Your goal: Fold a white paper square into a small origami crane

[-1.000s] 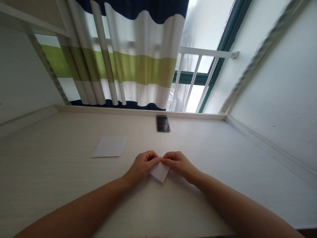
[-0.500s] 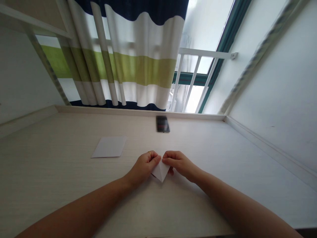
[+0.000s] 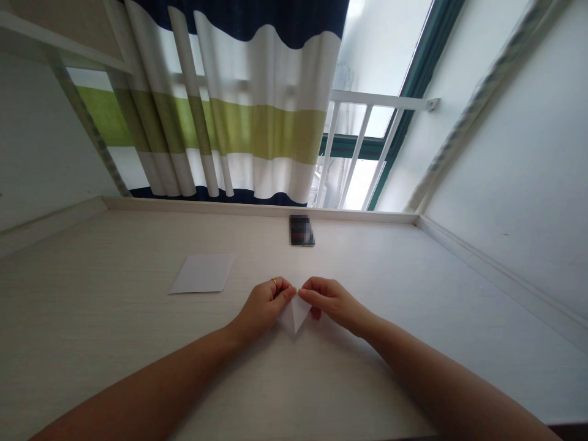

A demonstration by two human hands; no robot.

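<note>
A small folded piece of white paper [image 3: 295,315] is held between my two hands, its pointed end toward me and a crease down its middle. My left hand [image 3: 269,301], with a gold ring on one finger, pinches the upper left edge between thumb and fingers. On the other side, my right hand [image 3: 333,302] pinches the upper right edge. The thumbs nearly meet at the top of the fold, and the fingers hide that part of the paper. A flat white sheet of paper [image 3: 202,274] lies to the left of my hands.
Everything rests on a pale wood-grain tabletop [image 3: 114,337] with a raised rim at the back. A dark, pixelated flat object [image 3: 301,231] lies near that rim. Beyond are a striped curtain [image 3: 271,128] and a white railing [image 3: 367,98]; walls close in both sides.
The folded paper has shifted slightly left and tilted, so its point sits a little farther left and higher. Both hands keep their pinch, with small finger movements.
</note>
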